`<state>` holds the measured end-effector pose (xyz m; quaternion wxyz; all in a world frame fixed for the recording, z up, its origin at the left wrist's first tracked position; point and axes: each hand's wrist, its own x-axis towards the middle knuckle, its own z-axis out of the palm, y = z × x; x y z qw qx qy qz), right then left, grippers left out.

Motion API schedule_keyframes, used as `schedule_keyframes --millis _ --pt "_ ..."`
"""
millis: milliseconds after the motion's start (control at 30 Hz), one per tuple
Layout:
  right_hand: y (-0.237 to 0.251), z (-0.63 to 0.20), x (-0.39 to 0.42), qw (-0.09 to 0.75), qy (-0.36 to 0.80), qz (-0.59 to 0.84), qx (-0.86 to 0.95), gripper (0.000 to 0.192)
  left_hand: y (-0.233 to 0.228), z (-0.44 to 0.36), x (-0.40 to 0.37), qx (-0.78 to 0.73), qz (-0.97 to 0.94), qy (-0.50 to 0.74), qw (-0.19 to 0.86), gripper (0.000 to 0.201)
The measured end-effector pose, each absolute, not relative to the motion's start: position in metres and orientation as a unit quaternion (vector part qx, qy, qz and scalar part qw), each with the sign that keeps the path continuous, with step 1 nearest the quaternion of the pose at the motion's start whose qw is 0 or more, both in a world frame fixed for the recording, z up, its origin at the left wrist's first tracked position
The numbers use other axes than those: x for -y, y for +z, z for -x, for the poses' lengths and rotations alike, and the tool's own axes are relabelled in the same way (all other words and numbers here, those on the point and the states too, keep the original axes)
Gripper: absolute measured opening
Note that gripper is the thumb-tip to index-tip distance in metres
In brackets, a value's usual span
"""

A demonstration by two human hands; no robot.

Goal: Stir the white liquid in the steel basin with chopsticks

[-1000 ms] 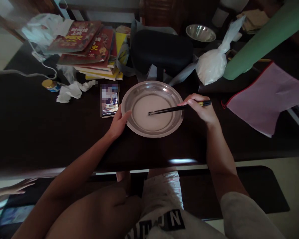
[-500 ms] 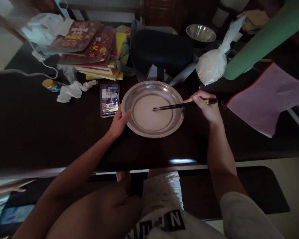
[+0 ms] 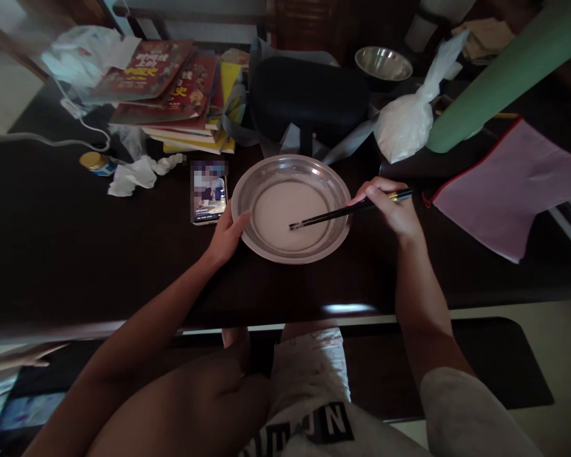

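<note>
A wide metal bowl point(image 3: 292, 255) rests on the dark table, with a whitish liquid point(image 3: 285, 206) in its bottom. My left hand point(image 3: 228, 236) grips its left rim, thumb on the inside and fingers beneath, out of sight. In my right hand point(image 3: 391, 202) is a pair of black chopsticks point(image 3: 347, 209) with gold bands near the top. They slant over the right rim, and their whitened tips touch the liquid near the middle of the bowl. A phone point(image 3: 209, 193) with a lit screen lies just left of the bowl.
Behind the bowl stand a black case point(image 3: 309, 95), stacked books point(image 3: 166, 108) and a tied bag of white powder point(image 3: 403, 130). A small metal bowl point(image 3: 384, 63) sits farther back. At right are a green cylinder point(image 3: 504, 76) and a purple cloth point(image 3: 509, 190); crumpled tissue point(image 3: 136, 176) and a jar point(image 3: 96, 163) lie left.
The chopstick tips have swung toward me and slightly left through the liquid, and the chopsticks slant more. My left hand and the bowl stay almost in place.
</note>
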<state>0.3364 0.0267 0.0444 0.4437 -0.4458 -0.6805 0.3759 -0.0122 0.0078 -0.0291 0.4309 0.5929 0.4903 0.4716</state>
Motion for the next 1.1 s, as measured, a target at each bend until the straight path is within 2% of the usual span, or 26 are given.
schedule_keyframes --millis 100,267,433,600,800,967,1100 --pt "0.0439 -0.3356 -0.0271 0.428 0.368 0.443 0.696 0.03 -0.0291 0.0122 -0.0077 -0.495 -0.59 0.472 0.43 0.051" --pt "0.0443 -0.3391 -0.0275 0.466 0.345 0.462 0.671 0.031 -0.0295 0.0124 -0.0072 -0.497 -0.599 0.465 0.422 0.051" --pt "0.0455 -0.3354 -0.0265 0.422 0.373 0.441 0.698 0.028 -0.0286 0.0115 -0.0069 -0.505 -0.584 0.467 0.43 0.05" --pt "0.0458 -0.3386 -0.0273 0.465 0.34 0.458 0.677 0.031 -0.0284 0.011 -0.0073 -0.508 -0.576 0.47 0.435 0.05" --pt "0.0443 -0.3371 -0.0272 0.421 0.379 0.44 0.697 0.029 -0.0277 0.0112 -0.0075 -0.506 -0.586 0.468 0.427 0.049" --pt "0.0437 -0.3404 -0.028 0.471 0.351 0.452 0.671 0.03 -0.0294 0.0123 -0.0073 -0.505 -0.584 0.468 0.43 0.05" --pt "0.0428 -0.338 -0.028 0.432 0.378 0.444 0.688 0.031 -0.0295 0.0118 -0.0073 -0.505 -0.571 0.478 0.436 0.049"
